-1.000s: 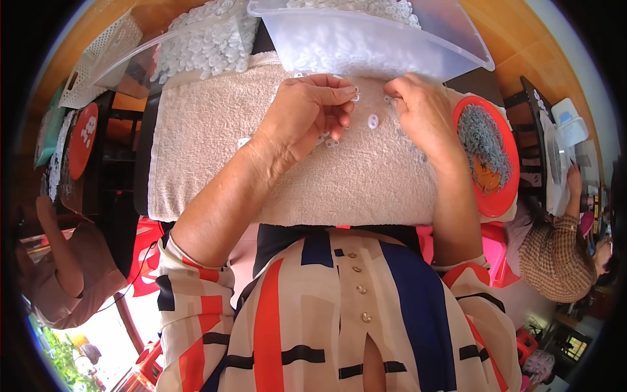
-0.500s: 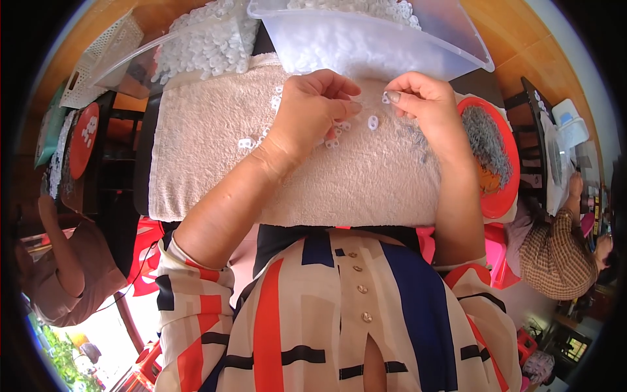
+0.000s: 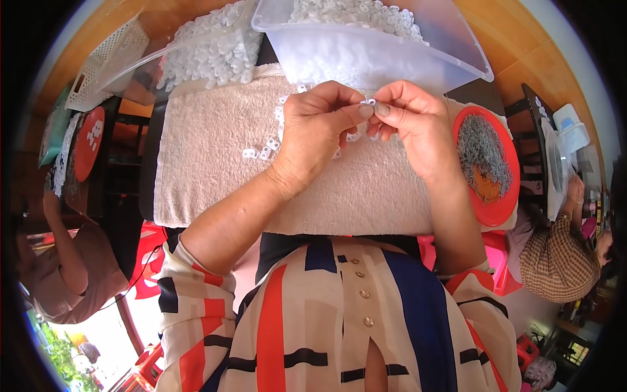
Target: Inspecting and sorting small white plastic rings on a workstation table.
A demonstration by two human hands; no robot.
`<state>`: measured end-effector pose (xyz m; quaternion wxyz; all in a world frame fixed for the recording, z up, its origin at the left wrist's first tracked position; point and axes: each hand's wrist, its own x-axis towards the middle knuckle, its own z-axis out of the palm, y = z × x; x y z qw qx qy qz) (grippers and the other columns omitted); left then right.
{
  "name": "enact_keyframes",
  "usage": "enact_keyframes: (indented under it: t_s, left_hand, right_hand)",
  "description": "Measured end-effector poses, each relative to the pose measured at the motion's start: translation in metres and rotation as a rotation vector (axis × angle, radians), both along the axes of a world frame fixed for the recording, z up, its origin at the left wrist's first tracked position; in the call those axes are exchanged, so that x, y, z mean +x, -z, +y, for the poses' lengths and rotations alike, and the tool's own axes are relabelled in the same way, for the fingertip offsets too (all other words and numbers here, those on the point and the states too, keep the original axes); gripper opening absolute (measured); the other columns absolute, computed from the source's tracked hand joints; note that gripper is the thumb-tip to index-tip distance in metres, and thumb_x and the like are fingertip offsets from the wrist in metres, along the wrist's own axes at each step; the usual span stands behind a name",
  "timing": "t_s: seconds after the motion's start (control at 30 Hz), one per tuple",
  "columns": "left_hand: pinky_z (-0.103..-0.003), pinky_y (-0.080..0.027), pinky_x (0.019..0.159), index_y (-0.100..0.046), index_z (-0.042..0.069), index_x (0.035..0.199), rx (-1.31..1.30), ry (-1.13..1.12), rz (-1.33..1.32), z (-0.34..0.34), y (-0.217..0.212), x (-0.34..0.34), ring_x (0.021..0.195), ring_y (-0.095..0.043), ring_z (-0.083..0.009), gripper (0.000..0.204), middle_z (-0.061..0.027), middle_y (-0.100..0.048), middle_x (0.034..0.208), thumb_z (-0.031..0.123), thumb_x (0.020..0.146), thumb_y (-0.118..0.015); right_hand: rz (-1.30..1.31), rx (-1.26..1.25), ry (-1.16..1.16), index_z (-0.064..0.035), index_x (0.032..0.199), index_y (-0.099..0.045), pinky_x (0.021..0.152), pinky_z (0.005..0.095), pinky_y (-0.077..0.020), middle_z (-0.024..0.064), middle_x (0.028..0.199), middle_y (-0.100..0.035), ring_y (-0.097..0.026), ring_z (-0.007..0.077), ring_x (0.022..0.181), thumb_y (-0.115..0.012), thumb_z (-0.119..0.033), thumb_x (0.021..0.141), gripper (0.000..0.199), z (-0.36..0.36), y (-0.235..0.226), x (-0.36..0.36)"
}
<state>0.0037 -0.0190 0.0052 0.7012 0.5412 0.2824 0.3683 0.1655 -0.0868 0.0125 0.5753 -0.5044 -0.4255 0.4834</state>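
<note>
Above the middle of a beige towel [image 3: 215,176], my two hands meet fingertip to fingertip. Between them is a small white plastic piece [image 3: 368,102] with holes, mostly hidden by the fingers. My right hand [image 3: 418,124] pinches it between thumb and forefinger. My left hand [image 3: 317,124] is closed too, its thumb and forefinger pressed at the piece's other side; anything smaller in that grip is hidden. Several like white two-holed pieces [image 3: 266,153] lie on the towel beside and under my left hand. Right of my right hand sits a red plate [image 3: 511,196] heaped with thin grey bits [image 3: 483,147].
Two clear plastic bins stand at the back, the left bin [image 3: 215,55] and the right bin [image 3: 366,55], both filled with white pieces. A white basket [image 3: 98,72] is at far left. A co-worker sits on the left [image 3: 78,261], another on the right [image 3: 562,261].
My hands were apart, the right one holding the white piece. They have come together over the towel, with the piece between their fingertips.
</note>
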Motion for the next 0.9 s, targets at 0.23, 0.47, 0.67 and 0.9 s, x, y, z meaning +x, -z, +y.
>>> enact_keyframes:
  t_s: [0.23,0.47,0.67,0.9]
  left_hand:
    - [-0.018,-0.041,0.046,-0.066,0.0,0.086,0.111,0.037,0.19,0.001,0.001,0.001,0.055,-0.051,-0.0044,0.007,-0.0014,-0.061,0.069,0.006,0.084,-0.07]
    - [-0.019,-0.041,0.046,-0.065,0.0,0.086,0.1,0.097,0.199,0.004,-0.001,0.0,0.055,-0.051,-0.0051,0.01,-0.002,-0.061,0.069,0.01,0.086,-0.068]
    - [-0.022,-0.04,0.045,-0.063,-0.002,0.087,-0.094,0.075,0.081,0.006,0.0,0.0,0.053,-0.053,-0.01,0.011,-0.0056,-0.061,0.069,0.009,0.086,-0.067]
    - [-0.025,-0.039,0.043,-0.062,-0.003,0.085,-0.168,0.025,-0.03,0.002,0.004,-0.001,0.052,-0.052,-0.0133,0.013,-0.0079,-0.06,0.069,0.008,0.087,-0.067]
  right_hand:
    - [-0.46,0.279,0.18,0.0002,0.097,-0.062,0.067,0.0206,-0.0443,0.0006,0.082,-0.062,-0.057,0.008,0.075,-0.061,-0.007,0.09,0.009,0.001,0.0,-0.009]
    - [-0.658,0.314,0.083,0.0023,0.093,-0.058,0.065,0.0193,-0.041,-0.0008,0.08,-0.056,-0.05,0.0052,0.074,-0.058,-0.002,0.091,0.005,0.0,0.001,-0.003]
    - [-0.614,0.302,0.077,0.0004,0.091,-0.056,0.06,0.0202,-0.0394,-0.0006,0.075,-0.054,-0.049,0.0059,0.068,-0.055,-0.005,0.094,0.006,-0.001,0.004,-0.006]
    - [-0.491,0.267,0.114,-0.0008,0.09,-0.057,0.057,0.0202,-0.0419,0.0002,0.075,-0.057,-0.053,0.007,0.066,-0.056,-0.01,0.095,0.011,0.001,0.01,-0.02]
